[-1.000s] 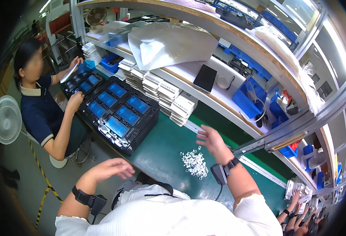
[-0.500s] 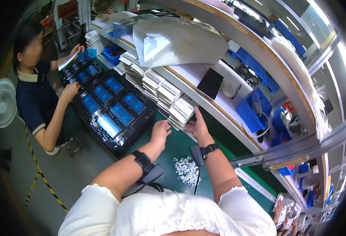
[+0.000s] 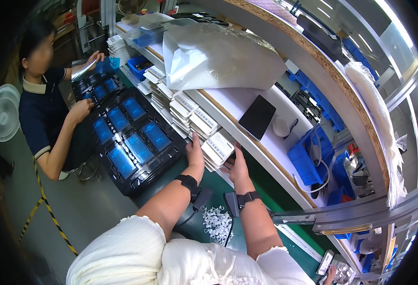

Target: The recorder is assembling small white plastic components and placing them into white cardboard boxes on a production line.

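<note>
Several stacks of flat white boxes with printed labels stand along the shelf edge. At the nearest stack (image 3: 218, 147), my left hand (image 3: 195, 156) is against the left side, thumb pointing up. My right hand (image 3: 238, 166) presses the opposite side, its fingers curled partly out of sight around the lower boxes. Between both palms the stack is clasped and rests upright, slightly uneven. Left of it lies a black tray (image 3: 163, 159) of blue-filmed rectangular screens. A pile of small white clip-like parts (image 3: 217, 223) lies on the green table below my wrists.
A co-worker (image 3: 47, 109) at the left handles clear film over a second black tray. On the shelf at right are a large plastic sheet (image 3: 218, 54), a black tablet (image 3: 257, 117) and a blue bin (image 3: 308, 156). A metal rail (image 3: 342, 219) runs near my right forearm.
Both hands have moved in and closed against the sides of the nearest box stack; before, they were apart from it. The view has shifted slightly. The co-worker's lower hand moved a little over the far tray.
</note>
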Demonstrator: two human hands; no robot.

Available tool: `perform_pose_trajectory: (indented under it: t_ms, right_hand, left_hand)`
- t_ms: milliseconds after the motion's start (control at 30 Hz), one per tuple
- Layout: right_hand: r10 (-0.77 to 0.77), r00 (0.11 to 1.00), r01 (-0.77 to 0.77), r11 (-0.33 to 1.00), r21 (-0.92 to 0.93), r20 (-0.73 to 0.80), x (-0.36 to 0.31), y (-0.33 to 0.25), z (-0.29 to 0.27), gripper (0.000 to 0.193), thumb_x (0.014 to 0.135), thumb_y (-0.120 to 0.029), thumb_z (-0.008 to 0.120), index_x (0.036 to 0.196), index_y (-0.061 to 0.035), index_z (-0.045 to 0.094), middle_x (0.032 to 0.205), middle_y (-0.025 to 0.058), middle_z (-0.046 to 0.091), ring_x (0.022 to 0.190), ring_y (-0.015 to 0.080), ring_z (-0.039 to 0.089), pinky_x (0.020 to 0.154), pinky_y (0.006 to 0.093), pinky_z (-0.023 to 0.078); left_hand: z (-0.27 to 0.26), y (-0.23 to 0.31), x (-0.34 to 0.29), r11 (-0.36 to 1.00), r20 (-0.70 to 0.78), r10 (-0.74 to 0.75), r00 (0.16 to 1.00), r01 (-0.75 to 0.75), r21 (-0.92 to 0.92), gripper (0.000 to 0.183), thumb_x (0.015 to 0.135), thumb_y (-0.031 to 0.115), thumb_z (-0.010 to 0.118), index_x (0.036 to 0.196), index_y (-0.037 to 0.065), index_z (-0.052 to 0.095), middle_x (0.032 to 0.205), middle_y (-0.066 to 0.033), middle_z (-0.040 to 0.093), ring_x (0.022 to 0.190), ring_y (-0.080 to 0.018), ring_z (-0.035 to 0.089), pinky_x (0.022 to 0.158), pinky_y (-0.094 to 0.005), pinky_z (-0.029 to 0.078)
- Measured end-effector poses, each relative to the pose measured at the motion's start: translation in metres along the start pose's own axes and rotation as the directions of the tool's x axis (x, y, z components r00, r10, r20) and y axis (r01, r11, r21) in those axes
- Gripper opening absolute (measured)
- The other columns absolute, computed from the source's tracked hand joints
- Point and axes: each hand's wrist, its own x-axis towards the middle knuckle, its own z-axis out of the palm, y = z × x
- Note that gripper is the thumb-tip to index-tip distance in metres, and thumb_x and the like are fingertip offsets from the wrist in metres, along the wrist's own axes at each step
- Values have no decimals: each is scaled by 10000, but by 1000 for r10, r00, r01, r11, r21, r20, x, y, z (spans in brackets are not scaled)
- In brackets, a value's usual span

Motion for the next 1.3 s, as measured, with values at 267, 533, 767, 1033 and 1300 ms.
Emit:
perform_pose_trajectory:
  t_ms: [267, 533, 767, 1033, 1300]
  right_hand:
    - [-3, 1000, 2, 999, 41, 25, -7, -7, 6, 786, 812, -651, 468, 1343, -82, 352, 1297, 216, 420, 1176, 410, 402, 928, 610, 304]
    - [-82, 994, 75, 993, 86, 77, -8, -9, 0, 812, 812, -665, 449, 1356, -79, 311, 1307, 251, 385, 1207, 433, 364, 960, 656, 240]
    - [-36, 999, 39, 994, 100, -28, 1, -7, -3, 649, 871, -617, 388, 1268, -105, 428, 1128, 170, 542, 1036, 323, 507, 854, 506, 385]
    - [-26, 999, 28, 998, 49, -30, 2, -6, -4, 686, 859, -636, 394, 1253, -76, 436, 1098, 155, 549, 1016, 306, 508, 845, 482, 376]
    - [-40, 999, 38, 997, 71, 25, 7, -2, -8, 650, 874, -615, 392, 1288, -115, 409, 1168, 165, 520, 1051, 326, 498, 908, 523, 346]
  left_hand:
    - [-2, -30, 26, 997, 19, -53, 998, 52, 55, 723, 845, 572, 506, 990, -133, 574, 961, -211, 615, 911, -283, 586, 811, -356, 447]
    - [1, -18, 20, 982, 149, -179, 973, 186, -34, 618, 815, 496, 598, 886, -118, 598, 881, -142, 617, 785, -190, 558, 720, -324, 451]
    - [7, -2, 10, 979, 109, -197, 974, 201, -23, 647, 794, 530, 607, 845, -115, 606, 856, -159, 619, 762, -215, 566, 727, -336, 452]
    - [6, -4, 15, 933, -47, -33, 998, 47, 357, 756, 780, 595, 559, 1005, -127, 555, 1096, -283, 546, 1073, -337, 514, 920, -389, 396]
    - [2, -18, 33, 998, 80, 8, 997, -3, -57, 653, 703, 331, 739, 1111, -102, 471, 1086, -241, 580, 1016, -315, 571, 869, -352, 439]
